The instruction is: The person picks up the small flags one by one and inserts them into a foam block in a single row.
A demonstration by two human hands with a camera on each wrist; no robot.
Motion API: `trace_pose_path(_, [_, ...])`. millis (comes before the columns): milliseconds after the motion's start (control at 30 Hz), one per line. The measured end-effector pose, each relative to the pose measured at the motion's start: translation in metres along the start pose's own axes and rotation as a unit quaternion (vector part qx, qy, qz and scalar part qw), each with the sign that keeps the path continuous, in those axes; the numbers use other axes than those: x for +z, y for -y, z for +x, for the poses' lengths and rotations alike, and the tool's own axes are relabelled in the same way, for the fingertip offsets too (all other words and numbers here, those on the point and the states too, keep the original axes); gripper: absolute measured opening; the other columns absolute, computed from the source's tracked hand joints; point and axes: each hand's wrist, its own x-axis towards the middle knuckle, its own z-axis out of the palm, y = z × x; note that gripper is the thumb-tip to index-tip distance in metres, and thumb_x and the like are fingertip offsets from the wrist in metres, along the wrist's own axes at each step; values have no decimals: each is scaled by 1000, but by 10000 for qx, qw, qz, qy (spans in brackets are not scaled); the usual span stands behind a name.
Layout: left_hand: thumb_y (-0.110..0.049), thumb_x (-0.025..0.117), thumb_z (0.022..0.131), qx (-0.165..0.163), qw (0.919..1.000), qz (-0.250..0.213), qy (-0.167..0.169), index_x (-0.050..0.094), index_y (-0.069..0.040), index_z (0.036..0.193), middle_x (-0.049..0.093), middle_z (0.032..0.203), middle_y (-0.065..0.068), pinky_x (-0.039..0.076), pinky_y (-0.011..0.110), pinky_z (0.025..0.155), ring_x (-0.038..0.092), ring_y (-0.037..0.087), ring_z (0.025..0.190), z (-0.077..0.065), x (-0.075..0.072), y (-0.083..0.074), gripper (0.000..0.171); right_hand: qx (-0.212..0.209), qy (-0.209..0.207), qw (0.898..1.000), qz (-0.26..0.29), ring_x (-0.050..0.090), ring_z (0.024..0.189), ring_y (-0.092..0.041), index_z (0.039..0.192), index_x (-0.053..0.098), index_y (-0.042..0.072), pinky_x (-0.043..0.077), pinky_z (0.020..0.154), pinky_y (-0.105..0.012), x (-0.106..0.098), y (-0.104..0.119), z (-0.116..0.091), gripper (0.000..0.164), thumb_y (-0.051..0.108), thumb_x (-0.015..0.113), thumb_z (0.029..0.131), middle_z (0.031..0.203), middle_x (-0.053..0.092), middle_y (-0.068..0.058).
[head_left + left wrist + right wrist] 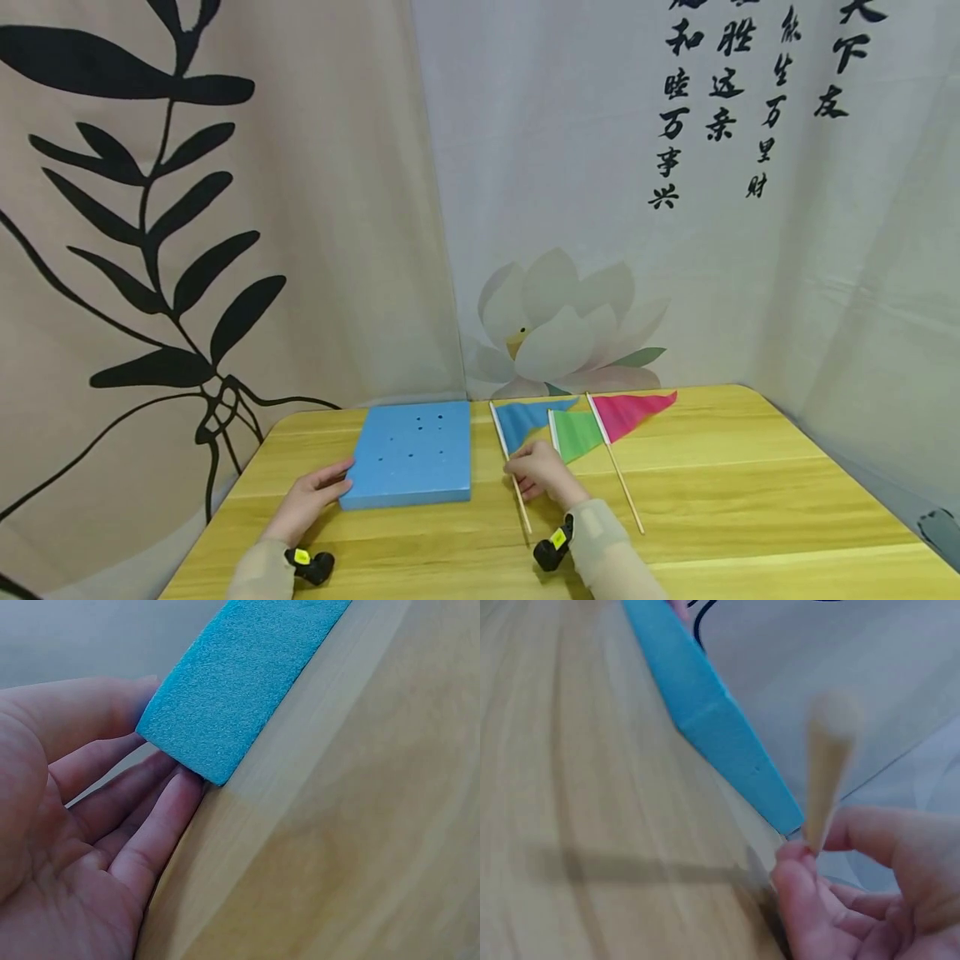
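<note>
My R grip clamps thumb to fingers on the thin stick of the blue flag, just R of the blue block on the wood bench. In the R wrist view, the stick's near end is off the bench & throws a shadow. My L grip, fingers spread apart, rests against the block's L side, prob. to steady it.

Work looks early, IMO: one flag in hand, two lying untouched. No flag stands in the block's small dark holes; all three look left to do, if the holes are meant for sticks.

Green flag lies just beyond my R grip, its stick mostly hidden by my hand. Pink flag, far R, has its stick against or over the green cloth's R end; can't tell which. Blue cloth's tip reaches behind the green one, so a snag is poss. on the lift.

A black wrist cam hangs below my R wrist, near the stick's near end. Backdrop: printed curtain w/ black leaves L, pale lotus & Chinese characters R.
</note>
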Motion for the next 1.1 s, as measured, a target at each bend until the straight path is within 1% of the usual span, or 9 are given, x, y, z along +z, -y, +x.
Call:
trace_pose_path(100, [-22, 62, 97, -15, 10000, -13, -4, 46, 1, 143, 39, 148, 22, 46, 45, 100, 41, 39, 131, 0, 0, 1, 54, 188, 140, 9991, 354, 57, 49, -13, 100, 64, -10, 54, 46, -27, -1, 0, 1, 26, 13, 64, 87, 65, 60, -6])
trace_pose_path(233, [-22, 63, 96, -9, 10000, -26, -8, 46, 1, 143, 39, 148, 22, 47, 44, 99, 42, 39, 130, 1, 0, 1, 55, 397, 263, 9962, 729, 59, 53, -14, 97, 61, -6, 55, 48, -26, -3, 1, 2, 27, 20, 60, 91, 67, 61, -5])
trace_pose_path(400, [-22, 63, 96, -7, 10000, -26, 1, 46, 1, 143, 39, 148, 22, 47, 43, 99, 42, 39, 130, 1, 0, 2, 55, 443, 453, 9921, 1085, 60, 54, -12, 97, 61, -7, 54, 51, -25, -6, 0, 4, 24, 17, 59, 92, 65, 60, -1])
trace_pose_path(533, [-21, 62, 97, -32, 10000, -14, 35, 45, 0, 144, 38, 149, 22, 47, 44, 99, 41, 39, 131, 1, 1, 2, 54, 354, 581, 9898, 1251, 60, 56, -10, 108, 59, -12, 53, 51, -23, -7, 1, 5, 28, 13, 56, 94, 68, 61, -1])
trace_pose_path(633, [-22, 61, 98, -55, 10000, 2, 41, 45, 0, 144, 37, 149, 22, 46, 45, 100, 40, 39, 131, 2, 1, 2, 54, 279, 619, 9882, 1374, 60, 56, -9, 120, 52, -15, 53, 51, -21, -9, 4, 6, 36, 12, 55, 96, 74, 62, -4])
trace_pose_path(733, [-21, 60, 98, -75, 10000, -5, 33, 45, 0, 144, 37, 149, 22, 45, 46, 100, 40, 39, 131, 2, 1, 2, 54, 222, 605, 9874, 1444, 60, 56, -9, 128, 47, -15, 53, 50, -21, -10, 11, 6, 41, 11, 54, 97, 78, 62, -7])
trace_pose_path(833, [-21, 61, 97, -75, 10000, -30, 16, 45, 0, 144, 38, 149, 22, 45, 45, 101, 41, 38, 131, 2, 1, 1, 54, 174, 566, 9874, 1464, 60, 56, -10, 130, 47, -14, 54, 51, -22, -11, 18, 4, 42, 11, 54, 97, 80, 62, -9])
trace_pose_path(967, [-23, 61, 97, -42, 10000, -11, 26, 45, 1, 143, 38, 149, 22, 45, 45, 101, 40, 39, 131, 2, 1, 1, 54, 120, 463, 9873, 1512, 61, 57, -12, 124, 53, -10, 56, 52, -24, -14, 27, 2, 35, 11, 56, 97, 80, 61, -9])
trace_pose_path(1100, [-23, 61, 97, -14, 10000, 5, 40, 45, 0, 144, 37, 150, 22, 45, 44, 101, 40, 39, 132, 2, 0, 1, 55, -72, 393, 9873, 1539, 62, 58, -14, 122, 56, -9, 57, 53, -26, -17, 37, 0, 33, 12, 57, 97, 81, 61, -10])
